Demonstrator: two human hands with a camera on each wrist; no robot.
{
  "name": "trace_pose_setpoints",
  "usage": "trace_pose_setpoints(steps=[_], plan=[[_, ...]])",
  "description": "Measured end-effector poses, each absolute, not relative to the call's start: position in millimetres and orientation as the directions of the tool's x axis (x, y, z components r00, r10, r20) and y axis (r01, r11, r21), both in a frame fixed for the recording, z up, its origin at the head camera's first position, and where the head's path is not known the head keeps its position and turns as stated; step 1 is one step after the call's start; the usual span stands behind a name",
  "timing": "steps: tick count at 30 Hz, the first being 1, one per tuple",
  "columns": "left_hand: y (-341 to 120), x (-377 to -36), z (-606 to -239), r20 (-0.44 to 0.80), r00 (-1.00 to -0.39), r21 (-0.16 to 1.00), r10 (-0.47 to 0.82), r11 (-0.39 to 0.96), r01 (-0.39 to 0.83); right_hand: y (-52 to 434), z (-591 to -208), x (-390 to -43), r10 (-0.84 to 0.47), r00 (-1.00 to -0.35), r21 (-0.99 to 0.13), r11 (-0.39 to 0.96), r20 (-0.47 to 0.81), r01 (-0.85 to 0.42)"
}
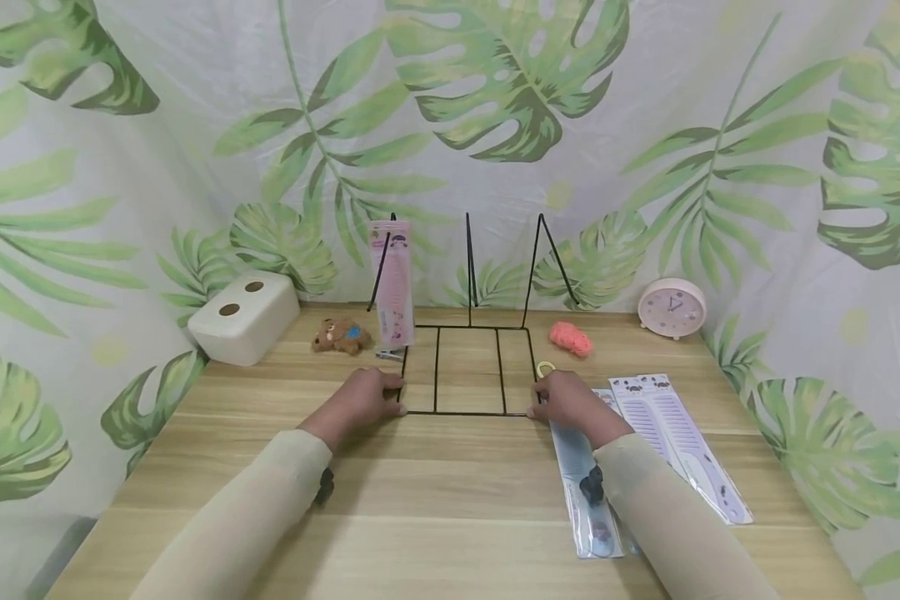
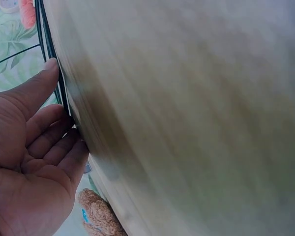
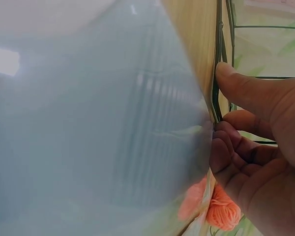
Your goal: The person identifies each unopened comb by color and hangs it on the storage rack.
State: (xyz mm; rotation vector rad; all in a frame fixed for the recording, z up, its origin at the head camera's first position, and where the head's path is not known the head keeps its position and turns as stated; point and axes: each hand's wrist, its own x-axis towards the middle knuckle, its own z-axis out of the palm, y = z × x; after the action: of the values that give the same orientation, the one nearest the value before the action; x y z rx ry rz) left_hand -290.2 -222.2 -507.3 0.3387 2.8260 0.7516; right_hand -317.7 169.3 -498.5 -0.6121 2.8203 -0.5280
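Note:
A black wire rack (image 1: 437, 371) with upright bent dividers stands on the wooden table. My left hand (image 1: 358, 398) pinches its front left corner between thumb and fingers, while my right hand (image 1: 567, 402) grips the front right corner. In the left wrist view the thumb (image 2: 48, 69) lies along the wire; the right wrist view shows the other thumb (image 3: 228, 73) against the wire too. A slim pink packet (image 1: 395, 287) stands upright at the rack's left divider. Under my right forearm lies a light-blue packet (image 1: 573, 475), partly hidden, beside purple-and-white packets (image 1: 693, 446).
Left of the rack are a brown plush bear (image 1: 337, 335), a metal clip (image 1: 388, 355) and a white box (image 1: 247, 321) with two holes. Coral yarn (image 1: 570, 338), a yellow ring (image 1: 544, 367) and a pink clock (image 1: 672, 308) sit to the right. Leaf-print cloth hangs behind the table.

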Motion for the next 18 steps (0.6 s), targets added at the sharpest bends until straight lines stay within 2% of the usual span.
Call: trace_pose_setpoints(steps=[18], plan=[[-219.6, -288.5, -504.4, -0.142, -0.955, 0.46, 0.261, 0.871, 0.17, 163.9, -489.8, -315.0, -0.424, -0.895, -0.381, 0.857, -0.138, -0.347]])
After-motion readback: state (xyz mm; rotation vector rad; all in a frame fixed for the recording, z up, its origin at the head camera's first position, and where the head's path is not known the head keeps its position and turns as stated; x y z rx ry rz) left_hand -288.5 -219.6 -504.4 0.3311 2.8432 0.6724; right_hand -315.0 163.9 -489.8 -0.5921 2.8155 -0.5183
